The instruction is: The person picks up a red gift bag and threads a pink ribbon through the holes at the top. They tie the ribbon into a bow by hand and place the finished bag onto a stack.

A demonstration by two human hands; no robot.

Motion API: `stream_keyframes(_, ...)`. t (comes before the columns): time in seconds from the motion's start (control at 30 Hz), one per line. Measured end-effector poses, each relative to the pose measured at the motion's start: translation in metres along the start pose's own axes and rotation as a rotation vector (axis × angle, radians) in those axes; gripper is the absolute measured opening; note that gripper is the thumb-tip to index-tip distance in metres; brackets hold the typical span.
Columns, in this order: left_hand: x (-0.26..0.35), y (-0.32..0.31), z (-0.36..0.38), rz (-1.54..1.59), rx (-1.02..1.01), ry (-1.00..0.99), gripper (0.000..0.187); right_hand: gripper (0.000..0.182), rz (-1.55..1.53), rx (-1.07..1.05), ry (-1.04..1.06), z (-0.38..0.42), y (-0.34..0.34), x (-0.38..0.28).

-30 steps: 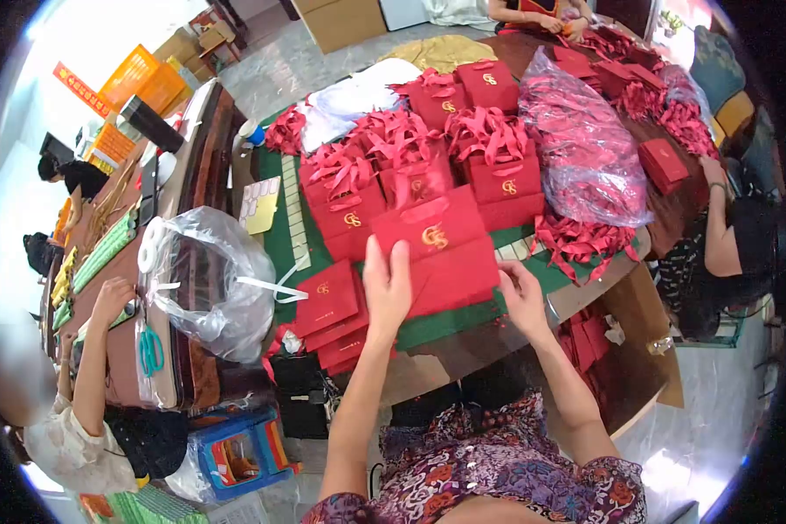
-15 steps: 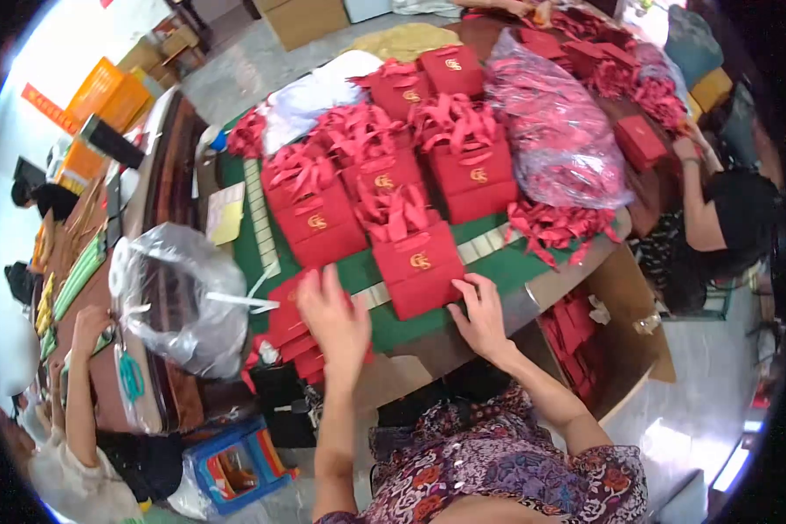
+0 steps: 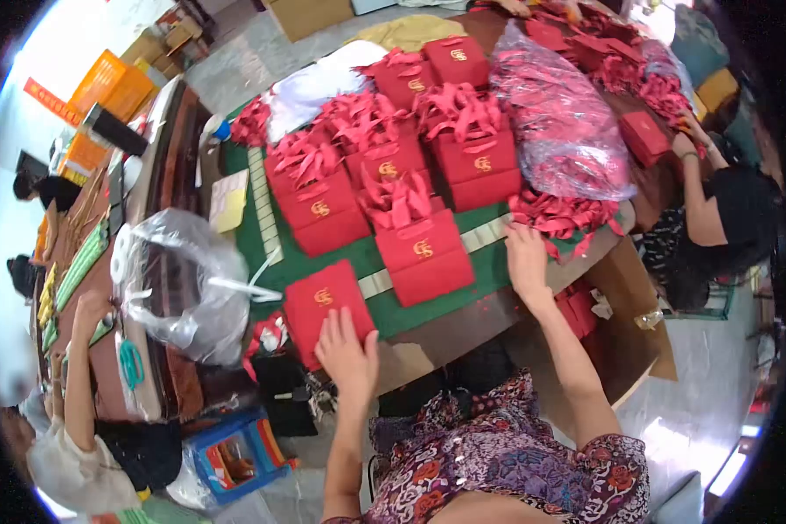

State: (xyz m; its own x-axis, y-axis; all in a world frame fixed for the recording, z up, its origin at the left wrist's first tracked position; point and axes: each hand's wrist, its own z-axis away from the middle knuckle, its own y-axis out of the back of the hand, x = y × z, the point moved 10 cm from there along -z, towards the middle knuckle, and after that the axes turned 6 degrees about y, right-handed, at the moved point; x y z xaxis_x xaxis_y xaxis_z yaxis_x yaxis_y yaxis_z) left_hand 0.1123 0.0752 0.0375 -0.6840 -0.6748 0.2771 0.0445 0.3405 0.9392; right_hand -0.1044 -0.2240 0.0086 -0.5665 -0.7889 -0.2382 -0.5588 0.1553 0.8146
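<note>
My left hand (image 3: 348, 354) lies with its fingers outstretched on the lower part of a flat red paper bag (image 3: 314, 301) with a gold logo. Over at the right, my right hand (image 3: 527, 266) reaches to the near edge of a heap of red ribbons (image 3: 563, 217); its fingers are stretched forward and no held thing shows. Between both hands stands a red gift bag (image 3: 425, 262) with ribbon handles and a gold logo. Behind it are several similar bags, among them one red gift bag (image 3: 327, 218) at the left and another (image 3: 483, 170) at the right.
A plastic-wrapped red bundle (image 3: 559, 122) lies behind the ribbons. A clear plastic bag (image 3: 188, 288) hangs at the left, near teal scissors (image 3: 131, 364). An open cardboard box (image 3: 642, 306) stands below the table's right edge. Co-workers sit at left and right.
My right hand has left the standing gift bag and moved right to the ribbons. My left hand has come down onto the flat bag, which now lies straighter.
</note>
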Motion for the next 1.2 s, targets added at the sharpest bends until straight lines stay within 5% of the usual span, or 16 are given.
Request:
stream_keyframes(0.07,0.005,0.002,0.01,-0.006,0.019,-0.02,0.059,0.007,-0.057,0.033,0.006,-0.002,0.009,-0.004)
stream_keyframes(0.43,0.054,0.001,0.07,0.14,-0.069,-0.162,0.053,0.012,-0.441,-0.063,0.024,0.049,0.051,-0.112)
stream_keyframes(0.63,0.05,0.022,0.018,0.193,0.071,-0.122,0.06,0.017,-0.524,-0.084,0.11,0.06,0.057,-0.148)
stream_keyframes(0.77,0.04,-0.006,0.006,0.154,-0.051,-0.114,0.063,0.016,-0.573,-0.183,0.084,0.072,0.05,-0.166)
stream_keyframes(0.97,0.039,-0.011,0.01,0.175,-0.089,-0.095,0.055,0.016,-0.604,-0.387,-0.144,0.097,0.015,-0.154)
stream_keyframes(1.2,0.031,-0.006,0.008,0.328,-0.022,-0.083,0.045,0.017,-0.57,-0.401,-0.045,0.085,0.006,-0.171)
